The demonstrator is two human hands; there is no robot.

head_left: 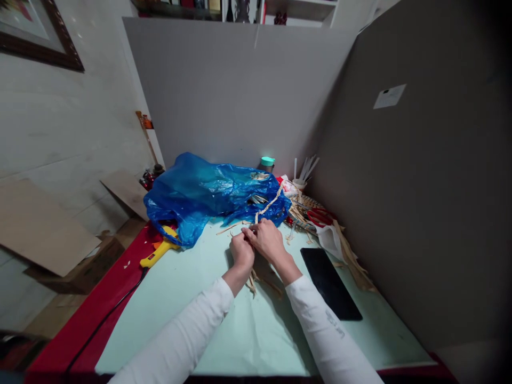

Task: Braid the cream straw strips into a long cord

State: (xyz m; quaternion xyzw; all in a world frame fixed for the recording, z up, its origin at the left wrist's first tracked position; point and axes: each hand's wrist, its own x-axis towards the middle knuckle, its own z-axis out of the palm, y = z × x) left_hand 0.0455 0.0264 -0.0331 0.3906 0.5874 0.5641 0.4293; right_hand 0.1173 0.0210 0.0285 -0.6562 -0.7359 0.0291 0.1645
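My left hand point(241, 250) and my right hand point(266, 239) meet over the pale green sheet point(200, 320), both closed on a pale braided straw strip point(270, 204). The strip runs from my fingers up and to the right onto the blue plastic bag point(204, 189). Loose straw ends point(253, 282) hang below my hands onto the sheet. Both arms wear white sleeves.
A yellow glue gun point(160, 250) with a black cord lies left of the bag. A black phone point(330, 282) lies to the right. Red scissors point(320, 217), straw scraps and a cup of strips point(299, 184) sit at the back right. Grey partition boards point(240, 96) enclose the desk.
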